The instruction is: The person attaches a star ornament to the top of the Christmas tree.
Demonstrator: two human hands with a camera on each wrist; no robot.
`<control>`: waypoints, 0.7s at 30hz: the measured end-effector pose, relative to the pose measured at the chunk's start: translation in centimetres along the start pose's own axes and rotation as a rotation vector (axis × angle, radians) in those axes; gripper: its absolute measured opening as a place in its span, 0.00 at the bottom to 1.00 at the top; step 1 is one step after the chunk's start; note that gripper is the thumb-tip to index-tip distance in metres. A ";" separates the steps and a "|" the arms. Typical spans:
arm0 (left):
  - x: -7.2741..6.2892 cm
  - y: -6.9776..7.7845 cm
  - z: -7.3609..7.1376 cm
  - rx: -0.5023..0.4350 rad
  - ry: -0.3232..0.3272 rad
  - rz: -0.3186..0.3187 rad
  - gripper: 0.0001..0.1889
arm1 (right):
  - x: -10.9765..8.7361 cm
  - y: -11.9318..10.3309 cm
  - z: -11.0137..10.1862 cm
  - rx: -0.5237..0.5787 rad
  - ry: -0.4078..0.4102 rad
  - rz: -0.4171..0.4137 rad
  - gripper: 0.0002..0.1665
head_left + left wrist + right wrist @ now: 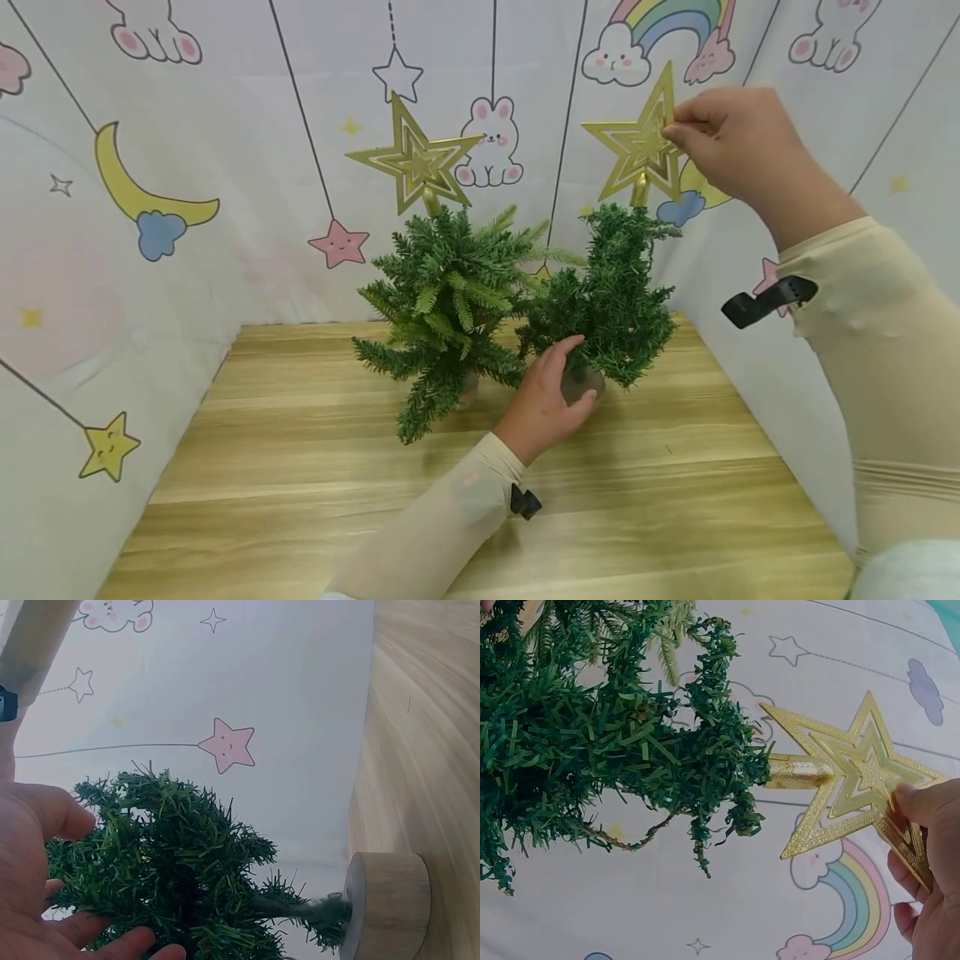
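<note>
My right hand (738, 137) pinches the right edge of a gold star tree topper (799, 821) between thumb and fingers. The topper's tube meets the top of a small dark green artificial Christmas tree (618, 292), and foliage hides its lower end. Low beside this tree, my left hand (547, 400) spreads its thumb and fingers in front of the round wooden base (390, 904). Seen from the left wrist, its fingers (131, 945) lie loosely extended along the branches.
Just left stands a second small tree (450, 292), fuller and with lighter tips, topped by another gold star (420, 162). Its branches reach the right tree. Both stand on a wood-grain table (300, 483), with a printed cloth backdrop (247, 167) close behind and at the sides.
</note>
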State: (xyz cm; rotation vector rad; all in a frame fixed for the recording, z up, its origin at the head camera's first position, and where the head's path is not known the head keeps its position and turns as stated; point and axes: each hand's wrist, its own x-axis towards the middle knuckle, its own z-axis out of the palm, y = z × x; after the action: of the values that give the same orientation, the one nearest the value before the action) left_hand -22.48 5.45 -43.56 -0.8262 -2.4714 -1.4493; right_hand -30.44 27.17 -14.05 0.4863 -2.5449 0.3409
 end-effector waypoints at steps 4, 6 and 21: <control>0.1 0.0 0.0 -0.004 -0.007 -0.015 0.41 | 0.1 0.0 0.2 0.003 0.009 -0.021 0.24; 0.1 0.0 -0.1 0.001 -0.005 -0.014 0.41 | 0.1 0.0 0.3 0.013 0.013 -0.027 0.23; -0.7 -0.1 0.0 0.024 0.020 0.010 0.44 | -0.6 0.2 0.4 0.079 0.039 0.055 0.31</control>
State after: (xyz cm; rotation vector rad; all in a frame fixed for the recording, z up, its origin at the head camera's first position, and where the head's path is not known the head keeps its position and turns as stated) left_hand -21.96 5.16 -43.88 -0.8144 -2.4612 -1.4140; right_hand -30.15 27.39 -14.72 0.4354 -2.5181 0.4682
